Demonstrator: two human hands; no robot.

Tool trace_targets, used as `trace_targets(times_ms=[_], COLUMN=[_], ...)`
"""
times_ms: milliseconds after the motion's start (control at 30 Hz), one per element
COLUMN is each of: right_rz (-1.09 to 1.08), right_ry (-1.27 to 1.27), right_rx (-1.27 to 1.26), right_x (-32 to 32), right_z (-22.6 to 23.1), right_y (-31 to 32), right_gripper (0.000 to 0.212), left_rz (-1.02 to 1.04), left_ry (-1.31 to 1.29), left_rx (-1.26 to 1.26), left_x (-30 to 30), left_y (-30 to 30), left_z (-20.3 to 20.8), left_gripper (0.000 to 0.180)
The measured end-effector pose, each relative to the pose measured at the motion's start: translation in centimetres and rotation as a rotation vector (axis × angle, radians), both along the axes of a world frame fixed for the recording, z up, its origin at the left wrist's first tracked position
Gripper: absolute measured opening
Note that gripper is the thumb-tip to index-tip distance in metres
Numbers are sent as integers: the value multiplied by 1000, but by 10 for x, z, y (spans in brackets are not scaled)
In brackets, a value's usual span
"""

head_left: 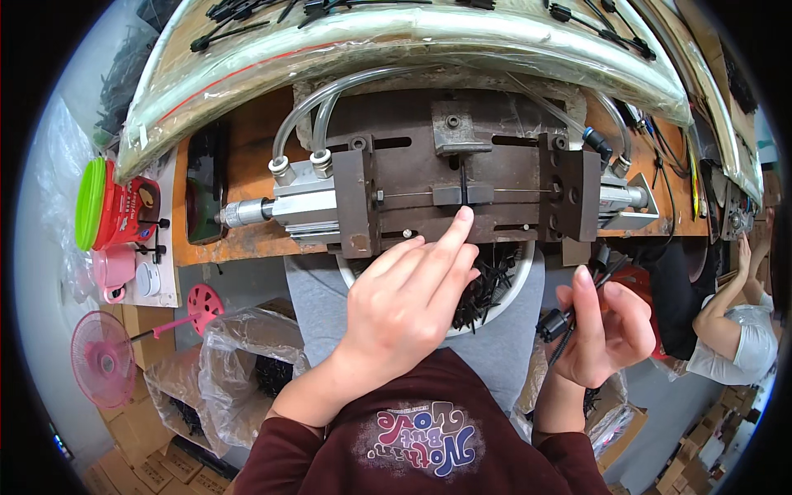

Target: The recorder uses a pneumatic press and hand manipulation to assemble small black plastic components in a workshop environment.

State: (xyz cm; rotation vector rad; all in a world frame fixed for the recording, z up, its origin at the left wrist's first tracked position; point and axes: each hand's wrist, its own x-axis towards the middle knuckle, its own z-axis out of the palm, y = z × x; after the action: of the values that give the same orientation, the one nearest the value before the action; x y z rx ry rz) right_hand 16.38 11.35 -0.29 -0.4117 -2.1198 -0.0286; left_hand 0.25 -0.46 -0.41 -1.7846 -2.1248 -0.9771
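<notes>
In front of me is a dark metal fixture [421,219] with an air cylinder [305,198] at each side. Thin rods run from both sides to a small grey block [448,195] in the middle, where a slim black rod [464,172] stands in line with the upper clamp [458,132]. My left hand [400,301] reaches up with its index finger stretched out, the tip at the near end of that black rod; its other fingers are loosely bent and hold nothing visible. To the right of the fixture, my right hand [610,330] pinches black plastic rod parts [554,324] with thick ends.
A white-rimmed tub [521,280] of black parts sits on my lap beneath the fixture. More black rods [602,29] lie on the plastic-covered shelf above. Clear air hoses [309,107] arch behind. A pink fan [103,359] and bags [247,355] stand left; another person [734,330] works right.
</notes>
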Motion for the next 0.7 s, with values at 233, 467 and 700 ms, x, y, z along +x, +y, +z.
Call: trace_targets(times_ms=[233,467,700], right_rz=[52,68,72], right_ry=[-7,-29,-81], right_rx=[-19,34,73], right_x=[2,0,-4], right_z=[-2,4,3], right_y=[-2,-3,-6], right_gripper=[36,33,34], left_rz=[35,55,6], left_ry=[21,25,-35], left_rx=[-56,-101,-42], left_x=[1,2,-4], left_y=[6,5,3], left_z=[8,9,10], left_gripper=[26,26,31])
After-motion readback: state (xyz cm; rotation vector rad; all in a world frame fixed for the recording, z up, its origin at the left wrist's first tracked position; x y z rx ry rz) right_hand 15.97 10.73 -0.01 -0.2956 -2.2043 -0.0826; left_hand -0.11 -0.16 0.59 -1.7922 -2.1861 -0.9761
